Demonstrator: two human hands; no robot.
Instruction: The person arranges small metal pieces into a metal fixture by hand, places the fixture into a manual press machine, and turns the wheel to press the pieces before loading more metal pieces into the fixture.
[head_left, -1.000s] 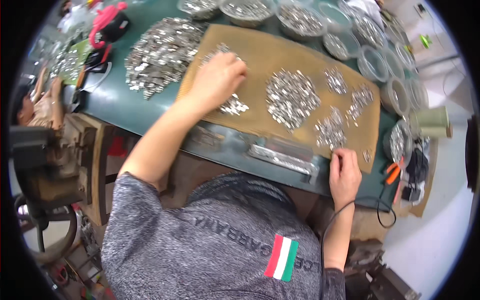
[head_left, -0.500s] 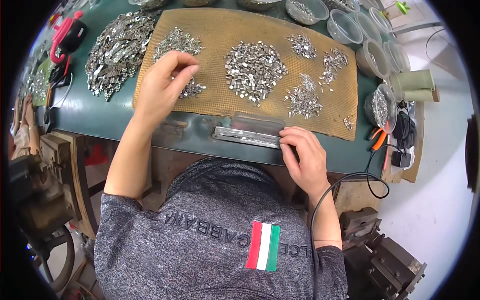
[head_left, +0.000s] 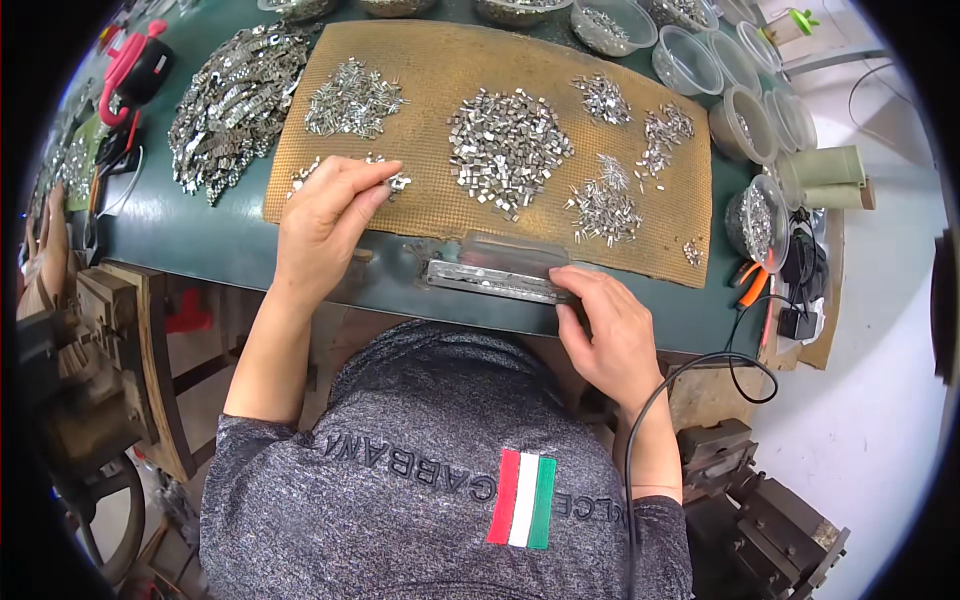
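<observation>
My left hand (head_left: 330, 225) hovers over the near left of a brown textured mat (head_left: 420, 60), thumb and forefinger pinched together. Whatever is between those fingertips, if anything, is too small to see. Part of a small pile of metal pieces shows behind that hand. At the table's near edge lies a long grooved metal bar (head_left: 490, 279). My right hand (head_left: 612, 330) grips its right end between the fingers and thumb. A clear plastic strip (head_left: 515, 252) stands along the bar's far side.
Several piles of small metal parts, the largest one (head_left: 508, 150) central, lie on the mat. Linked metal strips (head_left: 235, 100) are heaped to its left. Clear plastic tubs (head_left: 690, 60) line the back and right. Orange-handled pliers (head_left: 752, 285) and a black cable (head_left: 690, 360) are at right.
My left hand has come down and nearer, away from the far left pile, which now shows fully. My right hand has shifted slightly left along the bar's end.
</observation>
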